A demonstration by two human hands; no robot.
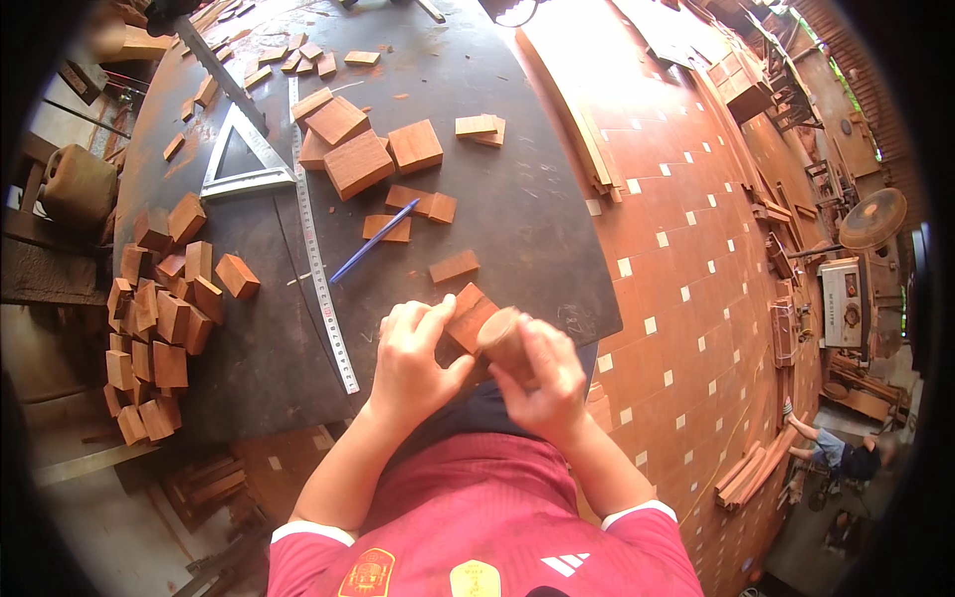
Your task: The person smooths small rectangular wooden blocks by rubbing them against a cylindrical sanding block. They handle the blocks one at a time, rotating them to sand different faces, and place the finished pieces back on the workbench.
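Near the table's front edge my left hand (416, 350) is closed on a reddish-brown wooden block (470, 310), thumb and fingers at its near side. My right hand (547, 378) grips a round wooden piece (500, 336) with a flat pale end, held against or just beside the block; which of the two I cannot tell. Just beyond the block lies a small flat wood piece (454, 267). A blue pen (375, 240) rests across another small piece (387, 228), with a longer flat piece (422, 203) behind it.
A white measuring strip (316, 254) runs along the dark tabletop (527, 229) beside a metal triangle square (245, 159). Larger blocks (358, 164) sit mid-table, and many small blocks (171, 318) are heaped at left. Long boards (572, 109) lie on the tiled floor at right; another person (846, 453) is far right.
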